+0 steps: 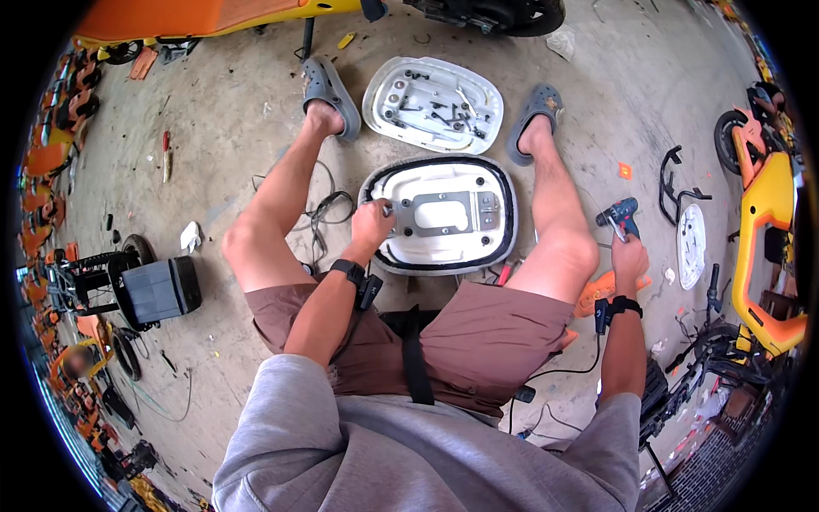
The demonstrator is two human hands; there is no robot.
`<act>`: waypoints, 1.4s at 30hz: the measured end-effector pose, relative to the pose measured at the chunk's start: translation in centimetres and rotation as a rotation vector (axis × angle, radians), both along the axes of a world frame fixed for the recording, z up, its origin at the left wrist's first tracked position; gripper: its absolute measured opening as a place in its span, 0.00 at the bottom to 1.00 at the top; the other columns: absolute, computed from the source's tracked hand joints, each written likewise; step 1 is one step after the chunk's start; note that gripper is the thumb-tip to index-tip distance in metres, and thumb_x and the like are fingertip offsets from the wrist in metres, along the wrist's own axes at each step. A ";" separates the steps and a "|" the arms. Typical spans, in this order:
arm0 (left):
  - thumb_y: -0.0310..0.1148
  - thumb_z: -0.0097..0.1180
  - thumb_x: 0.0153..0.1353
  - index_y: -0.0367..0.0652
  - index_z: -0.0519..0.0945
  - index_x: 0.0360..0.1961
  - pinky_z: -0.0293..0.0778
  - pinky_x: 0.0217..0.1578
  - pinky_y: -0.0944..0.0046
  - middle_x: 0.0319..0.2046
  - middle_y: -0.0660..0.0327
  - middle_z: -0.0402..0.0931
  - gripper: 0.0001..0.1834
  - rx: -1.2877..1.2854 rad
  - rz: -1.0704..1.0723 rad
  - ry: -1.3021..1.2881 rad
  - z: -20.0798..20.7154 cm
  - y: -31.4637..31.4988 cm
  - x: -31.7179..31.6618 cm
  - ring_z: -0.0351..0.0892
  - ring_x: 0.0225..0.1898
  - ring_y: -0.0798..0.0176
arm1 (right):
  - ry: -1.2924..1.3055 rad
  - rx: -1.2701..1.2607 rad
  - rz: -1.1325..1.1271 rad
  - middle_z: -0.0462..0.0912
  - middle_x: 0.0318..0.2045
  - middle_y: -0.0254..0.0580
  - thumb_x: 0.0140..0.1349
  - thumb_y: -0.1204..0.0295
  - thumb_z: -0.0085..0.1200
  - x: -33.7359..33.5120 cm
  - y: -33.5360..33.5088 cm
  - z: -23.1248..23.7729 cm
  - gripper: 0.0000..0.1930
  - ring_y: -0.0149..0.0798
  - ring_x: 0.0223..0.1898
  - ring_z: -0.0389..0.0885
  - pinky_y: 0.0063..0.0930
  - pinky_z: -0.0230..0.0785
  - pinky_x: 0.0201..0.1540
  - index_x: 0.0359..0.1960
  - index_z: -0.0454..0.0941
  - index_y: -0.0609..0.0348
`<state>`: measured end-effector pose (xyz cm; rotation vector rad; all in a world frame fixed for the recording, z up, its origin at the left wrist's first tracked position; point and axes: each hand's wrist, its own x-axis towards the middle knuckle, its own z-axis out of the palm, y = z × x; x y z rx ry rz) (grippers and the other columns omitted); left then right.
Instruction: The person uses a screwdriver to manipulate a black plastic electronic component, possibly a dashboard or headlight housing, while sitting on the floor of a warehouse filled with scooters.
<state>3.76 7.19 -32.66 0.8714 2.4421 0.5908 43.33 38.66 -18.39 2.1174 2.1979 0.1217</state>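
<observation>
A white oval plastic shell [401,253] with a black seal round its rim lies between my legs. A grey metal plate [420,224] sits inside it, with a rectangular opening. My left hand [372,224] is closed at the shell's left side, fingertips beside the plate; whatever it pinches is too small to name. Off to the right, beyond my knee, my right hand [628,254] is closed round a blue and black cordless drill [623,210]. A second white shell [382,121] lies just beyond the first, holding several dark bolts and small metal parts.
Dark cable [324,209] coils by my left leg. A black bent bracket [670,183] and a white perforated panel [692,243] lie at the right, near a yellow scooter frame [751,256]. A dark box [162,288] is at left; an orange-yellow scooter [230,19] stands ahead.
</observation>
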 end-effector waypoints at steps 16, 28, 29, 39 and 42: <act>0.34 0.53 0.53 0.46 0.83 0.31 0.77 0.36 0.52 0.30 0.52 0.82 0.08 -0.183 -0.137 0.244 -0.9 0.8 0.2 0.83 0.34 0.48 | 0.024 0.026 -0.020 0.83 0.29 0.52 0.56 0.50 0.53 1.8 -0.1 -0.8 0.19 0.59 0.35 0.81 0.49 0.72 0.36 0.30 0.83 0.52; 0.41 0.57 0.55 0.44 0.82 0.34 0.76 0.37 0.52 0.34 0.53 0.82 0.13 -0.258 -0.116 0.210 -0.1 1.4 0.4 0.82 0.37 0.50 | 0.036 0.006 -0.005 0.83 0.30 0.52 0.57 0.49 0.53 1.6 0.0 -0.6 0.19 0.58 0.36 0.81 0.48 0.73 0.38 0.32 0.84 0.51; 0.41 0.58 0.55 0.43 0.82 0.35 0.76 0.38 0.53 0.35 0.53 0.82 0.13 -0.274 -0.110 0.202 0.0 1.4 0.4 0.82 0.37 0.50 | 0.039 0.000 -0.002 0.83 0.30 0.52 0.57 0.49 0.53 1.4 -0.1 -0.5 0.19 0.58 0.36 0.81 0.48 0.73 0.38 0.31 0.84 0.51; 0.42 0.57 0.57 0.44 0.80 0.38 0.76 0.37 0.52 0.34 0.55 0.82 0.14 -0.181 -0.093 0.221 -1.0 0.8 0.5 0.82 0.37 0.50 | 0.043 -0.039 0.020 0.83 0.27 0.52 0.58 0.47 0.51 0.1 0.1 0.0 0.21 0.59 0.35 0.81 0.48 0.72 0.38 0.28 0.84 0.52; 0.40 0.56 0.57 0.45 0.79 0.39 0.76 0.37 0.52 0.34 0.54 0.82 0.13 -0.219 -0.076 0.222 -0.8 1.1 0.7 0.82 0.37 0.50 | 0.046 -0.026 0.019 0.83 0.27 0.53 0.58 0.47 0.51 0.0 -0.1 -0.1 0.21 0.60 0.35 0.81 0.49 0.72 0.38 0.28 0.83 0.52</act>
